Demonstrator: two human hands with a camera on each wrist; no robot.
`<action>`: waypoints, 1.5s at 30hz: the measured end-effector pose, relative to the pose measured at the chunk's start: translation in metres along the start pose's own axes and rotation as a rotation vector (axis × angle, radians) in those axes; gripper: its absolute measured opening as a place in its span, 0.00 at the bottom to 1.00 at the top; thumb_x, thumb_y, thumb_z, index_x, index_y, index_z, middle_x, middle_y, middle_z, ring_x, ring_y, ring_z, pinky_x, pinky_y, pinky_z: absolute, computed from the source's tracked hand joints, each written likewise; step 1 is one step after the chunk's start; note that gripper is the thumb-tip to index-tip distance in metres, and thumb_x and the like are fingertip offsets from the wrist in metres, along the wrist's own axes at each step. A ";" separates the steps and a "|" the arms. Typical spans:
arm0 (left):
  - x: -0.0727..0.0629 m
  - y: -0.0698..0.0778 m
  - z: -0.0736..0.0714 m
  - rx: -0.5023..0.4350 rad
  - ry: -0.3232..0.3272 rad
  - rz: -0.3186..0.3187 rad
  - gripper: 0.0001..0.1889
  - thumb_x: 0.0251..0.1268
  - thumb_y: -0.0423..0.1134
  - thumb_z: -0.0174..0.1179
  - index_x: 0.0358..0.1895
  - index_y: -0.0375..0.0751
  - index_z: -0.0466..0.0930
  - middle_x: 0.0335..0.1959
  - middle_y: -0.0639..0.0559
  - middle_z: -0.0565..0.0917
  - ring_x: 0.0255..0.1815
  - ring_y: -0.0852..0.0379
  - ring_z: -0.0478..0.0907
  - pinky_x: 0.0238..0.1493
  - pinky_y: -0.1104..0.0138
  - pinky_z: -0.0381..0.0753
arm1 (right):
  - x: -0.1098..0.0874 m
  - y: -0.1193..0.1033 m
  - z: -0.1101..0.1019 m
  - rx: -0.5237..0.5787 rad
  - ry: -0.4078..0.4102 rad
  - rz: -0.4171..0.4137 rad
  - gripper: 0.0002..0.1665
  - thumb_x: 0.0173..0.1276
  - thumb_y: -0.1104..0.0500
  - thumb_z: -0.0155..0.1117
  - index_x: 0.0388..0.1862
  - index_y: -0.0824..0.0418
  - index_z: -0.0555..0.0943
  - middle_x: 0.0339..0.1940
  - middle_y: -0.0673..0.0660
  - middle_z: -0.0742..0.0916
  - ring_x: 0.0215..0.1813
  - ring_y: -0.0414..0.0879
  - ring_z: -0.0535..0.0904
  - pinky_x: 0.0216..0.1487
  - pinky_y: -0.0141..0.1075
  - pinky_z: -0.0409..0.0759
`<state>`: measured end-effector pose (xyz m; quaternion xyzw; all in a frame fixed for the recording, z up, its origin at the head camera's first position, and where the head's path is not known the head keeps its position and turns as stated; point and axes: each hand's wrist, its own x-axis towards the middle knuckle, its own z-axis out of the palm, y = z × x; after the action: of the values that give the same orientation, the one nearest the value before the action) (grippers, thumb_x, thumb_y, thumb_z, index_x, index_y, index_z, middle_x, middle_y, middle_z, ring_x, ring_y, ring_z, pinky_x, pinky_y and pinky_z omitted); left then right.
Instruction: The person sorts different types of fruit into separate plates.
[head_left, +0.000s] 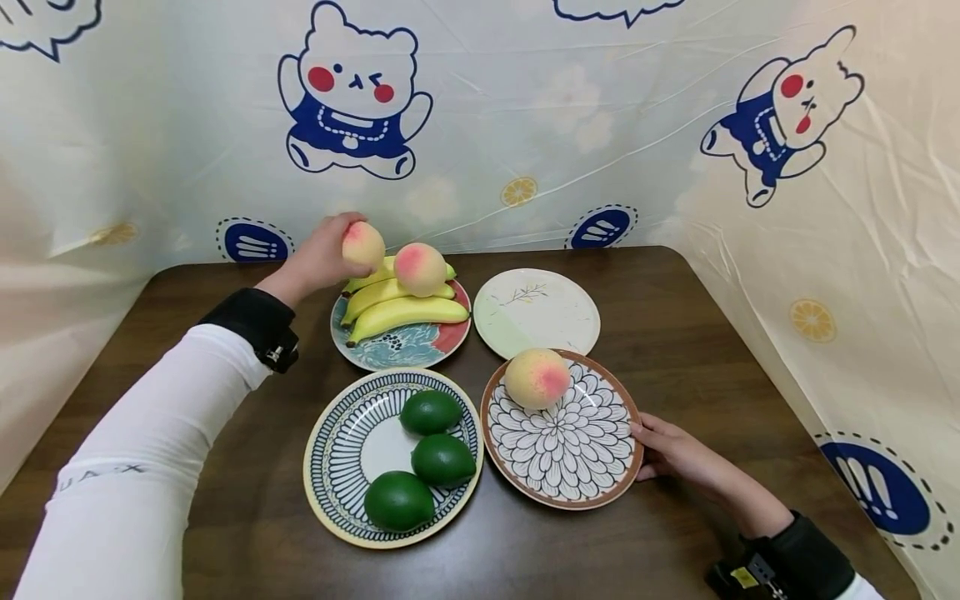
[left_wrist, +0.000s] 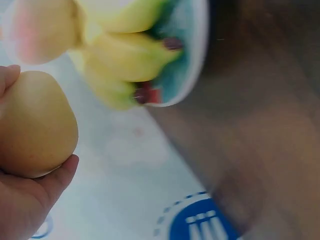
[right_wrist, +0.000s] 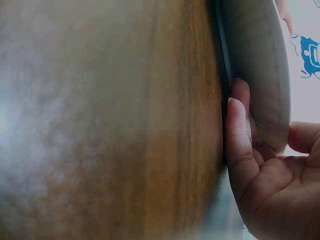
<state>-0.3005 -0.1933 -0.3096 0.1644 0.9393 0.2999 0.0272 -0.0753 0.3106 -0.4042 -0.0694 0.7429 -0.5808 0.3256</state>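
Note:
My left hand [head_left: 322, 257] grips a peach [head_left: 363, 247] above the left edge of the blue-and-red plate [head_left: 352, 357]. In the left wrist view, thumb and fingers curl round that peach [left_wrist: 37, 125]. On the plate lie several bananas [head_left: 408, 315], and a second peach [head_left: 420, 269] rests on top of them. My right hand [head_left: 671, 452] holds the rim of the brown-rimmed petal-pattern plate [head_left: 600, 450], thumb on top and fingers underneath, as the right wrist view shows at the plate's underside [right_wrist: 267, 65]. A third peach [head_left: 537, 379] sits on this plate's far left part.
A yellow-rimmed plate [head_left: 330, 500] at the front left bears three green avocado-like fruits [head_left: 442, 460]. Behind the petal-pattern plate is a pale plate [head_left: 536, 312], slightly overlapped by its rim. A patterned cloth [head_left: 487, 125] hangs behind the dark wooden table [head_left: 247, 500].

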 end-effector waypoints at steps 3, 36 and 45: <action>0.000 0.014 -0.009 -0.001 0.047 0.055 0.43 0.59 0.35 0.71 0.76 0.30 0.58 0.70 0.28 0.67 0.66 0.33 0.65 0.71 0.38 0.67 | 0.000 -0.001 -0.001 0.000 0.001 0.006 0.42 0.87 0.49 0.37 0.77 0.83 0.41 0.49 0.49 0.86 0.47 0.36 0.84 0.47 0.35 0.86; -0.100 0.207 0.145 0.360 -0.672 0.989 0.38 0.55 0.44 0.75 0.71 0.51 0.70 0.66 0.49 0.73 0.68 0.53 0.72 0.70 0.68 0.70 | 0.002 -0.001 0.000 0.015 0.000 0.004 0.39 0.87 0.50 0.35 0.76 0.82 0.43 0.44 0.47 0.85 0.43 0.36 0.84 0.45 0.33 0.86; -0.099 0.200 0.157 0.389 -0.662 1.008 0.37 0.55 0.42 0.74 0.70 0.52 0.72 0.62 0.48 0.72 0.63 0.54 0.71 0.67 0.70 0.70 | 0.001 0.001 0.000 0.027 0.000 0.010 0.39 0.87 0.50 0.35 0.76 0.83 0.43 0.44 0.49 0.86 0.44 0.37 0.84 0.45 0.34 0.86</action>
<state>-0.1254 0.0149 -0.3279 0.6727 0.7256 0.0327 0.1412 -0.0757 0.3111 -0.4057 -0.0613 0.7354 -0.5890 0.3293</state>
